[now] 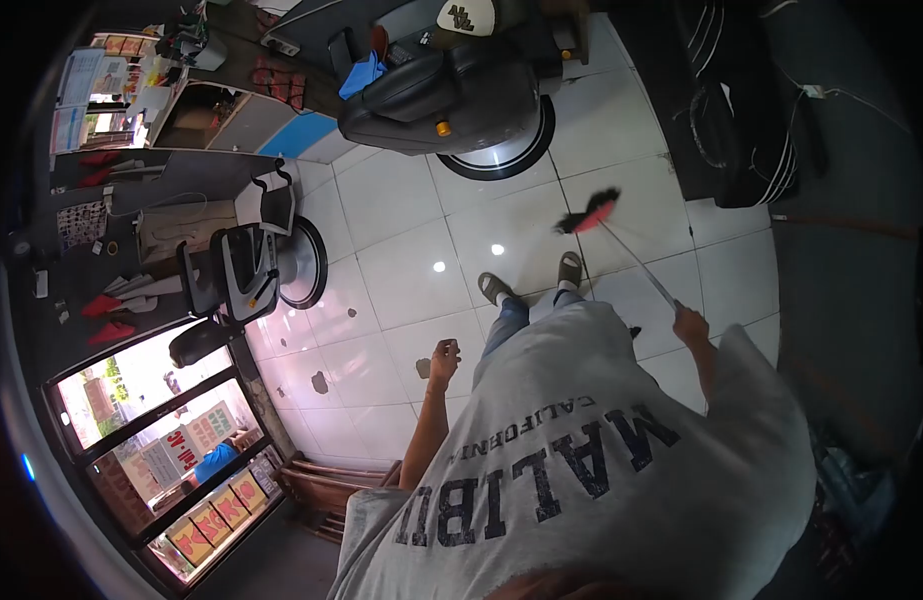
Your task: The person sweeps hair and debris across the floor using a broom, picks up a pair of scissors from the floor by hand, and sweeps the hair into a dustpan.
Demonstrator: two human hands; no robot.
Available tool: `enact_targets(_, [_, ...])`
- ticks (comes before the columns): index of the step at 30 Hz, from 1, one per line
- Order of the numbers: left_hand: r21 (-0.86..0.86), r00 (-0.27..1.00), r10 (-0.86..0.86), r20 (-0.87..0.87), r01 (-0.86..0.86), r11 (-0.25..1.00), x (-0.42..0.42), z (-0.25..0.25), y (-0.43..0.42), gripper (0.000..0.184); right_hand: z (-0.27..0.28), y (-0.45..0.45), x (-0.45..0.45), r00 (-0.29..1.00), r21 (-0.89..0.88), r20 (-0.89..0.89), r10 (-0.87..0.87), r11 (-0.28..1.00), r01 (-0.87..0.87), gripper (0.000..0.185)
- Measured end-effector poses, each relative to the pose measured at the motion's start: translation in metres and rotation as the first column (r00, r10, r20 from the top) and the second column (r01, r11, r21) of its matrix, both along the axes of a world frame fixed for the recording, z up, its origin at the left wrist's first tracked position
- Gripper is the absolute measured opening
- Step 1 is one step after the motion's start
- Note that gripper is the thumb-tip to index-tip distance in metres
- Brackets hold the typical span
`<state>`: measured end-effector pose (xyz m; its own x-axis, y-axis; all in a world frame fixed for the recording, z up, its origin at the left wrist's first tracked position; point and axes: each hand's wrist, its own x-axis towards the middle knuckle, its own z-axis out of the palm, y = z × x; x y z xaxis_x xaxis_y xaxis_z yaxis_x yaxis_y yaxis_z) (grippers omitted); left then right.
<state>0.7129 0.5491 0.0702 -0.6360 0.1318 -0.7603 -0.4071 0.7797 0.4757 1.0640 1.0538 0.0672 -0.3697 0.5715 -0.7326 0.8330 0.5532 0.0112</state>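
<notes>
My right hand [691,326] is closed around the upper part of a broom's thin grey handle [641,268]. At the far end, the red broom head with black bristles [593,213] is over the white tiles, slightly blurred. My left hand [445,361] hangs out to the left, its fingers loosely curled and a little apart, with nothing visible in it. Below it on the floor is a dark grey patch [423,369]. My feet in brown slides [495,288] stand between the two hands, and a grey printed shirt [581,450] covers my body.
A black barber chair [451,100] on a round base stands ahead, another chair [246,270] at the left. Dark furniture with loose white cables [781,165] is at the right. A wooden bench [326,490] sits by the glass door [171,440]. Several dark patches mark the tiled floor [401,290].
</notes>
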Motion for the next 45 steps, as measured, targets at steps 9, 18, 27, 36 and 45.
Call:
enact_targets(9, [-0.043, 0.987, -0.089, 0.132, 0.095, 0.994, 0.033, -0.023, 0.006, 0.040, -0.024, 0.000, -0.030, 0.945, -0.031, -0.261, -0.197, 0.980, 0.196, 0.042])
enact_targets(18, [0.108, 0.933, -0.103, -0.345, 0.149, 0.983, -0.037, 0.020, 0.059, 0.035, -0.081, 0.064, -0.192, 0.935, -0.143, -0.205, -0.289, 0.954, 0.264, 0.044])
enact_targets(27, [0.053, 0.884, -0.363, -0.295, 0.394, 0.918, 0.022, 0.006, 0.036, 0.040, -0.052, -0.095, 0.106, 0.987, -0.099, -0.113, -0.112, 0.990, 0.101, 0.049])
enact_targets(36, [0.017, 0.874, -0.453, -0.179, 0.463, 0.886, 0.079, -0.049, -0.093, 0.041, -0.016, -0.271, 0.281, 0.927, -0.137, -0.093, -0.363, 0.927, 0.349, 0.041])
enact_targets(45, [-0.208, 0.871, -0.489, -0.045, 0.471, 0.857, 0.183, -0.074, -0.267, 0.057, 0.045, -0.381, 0.299, 0.358, -0.382, -0.122, -0.926, 0.377, 0.844, 0.041])
